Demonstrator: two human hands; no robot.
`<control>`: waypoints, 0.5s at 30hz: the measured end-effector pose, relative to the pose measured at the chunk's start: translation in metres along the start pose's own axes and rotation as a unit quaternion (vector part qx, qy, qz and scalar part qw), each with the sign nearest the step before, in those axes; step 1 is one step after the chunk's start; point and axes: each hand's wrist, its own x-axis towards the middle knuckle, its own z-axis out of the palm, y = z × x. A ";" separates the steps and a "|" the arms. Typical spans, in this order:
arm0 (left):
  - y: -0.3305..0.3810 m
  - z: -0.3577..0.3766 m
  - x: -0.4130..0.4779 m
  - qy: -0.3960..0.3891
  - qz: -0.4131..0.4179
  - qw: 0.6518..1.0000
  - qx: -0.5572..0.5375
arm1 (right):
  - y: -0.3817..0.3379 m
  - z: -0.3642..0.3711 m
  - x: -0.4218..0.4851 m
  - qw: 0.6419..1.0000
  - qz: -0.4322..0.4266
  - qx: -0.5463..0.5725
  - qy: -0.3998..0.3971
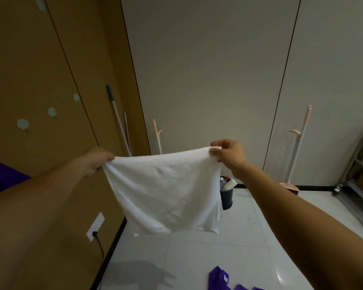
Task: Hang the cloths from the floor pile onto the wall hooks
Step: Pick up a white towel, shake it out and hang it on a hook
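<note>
White terry-cloth square (164, 189) held spread in mid-air near the centre of the view, above the glossy white tiled floor (197, 248); top edge stretched between both grips with a slight sag, lower part hanging in loose folds. Left grip (99, 162): reached forward from the lower left on a bare, nearly straight forearm, fingers curled closed round the bunched top-left corner of the cloth. Right grip (228, 155): reached forward from the lower right on a bare forearm, thumb and forefinger pinched on the top-right corner, other fingers loosely curled beneath, set a little higher than the left. Pale hexagonal wall hooks (52, 111) scattered on the brown panelled wall (29, 59) to the left, well apart from the held cloth. Crumpled purple cloths (220, 278) on the floor at the bottom edge, partly cut off by the frame. Further purple fabric (2, 176) at the left edge behind the left forearm; means of support not discernible. Background: black cylindrical bin (226, 197) holding bottles, partly hidden behind the right edge of the white cloth; metal mop handles (117, 118) leaning in the corner; pink-handled broom and dustpan (298, 143) against the pale wall; metal trolley (360, 164) at the right edge; white wall socket (95, 226) with a black cable, low on the brown wall.
</note>
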 end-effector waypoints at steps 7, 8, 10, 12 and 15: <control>0.006 -0.001 -0.008 0.032 0.032 0.999 -0.022 | 0.012 0.001 -0.001 1.000 -0.002 0.024 0.005; 0.006 -0.001 -0.008 0.026 0.038 0.999 -0.025 | 0.014 0.000 -0.001 1.000 0.002 0.019 0.006; 0.006 0.000 -0.010 0.014 0.042 0.998 -0.036 | 0.018 -0.003 0.000 1.000 0.012 0.007 0.009; 0.006 0.000 -0.013 0.008 0.044 0.998 -0.040 | 0.019 -0.004 0.001 0.999 0.022 -0.021 0.011; 0.005 0.004 -0.017 0.006 0.054 0.998 -0.035 | 0.017 -0.005 0.004 0.991 0.014 -0.131 0.012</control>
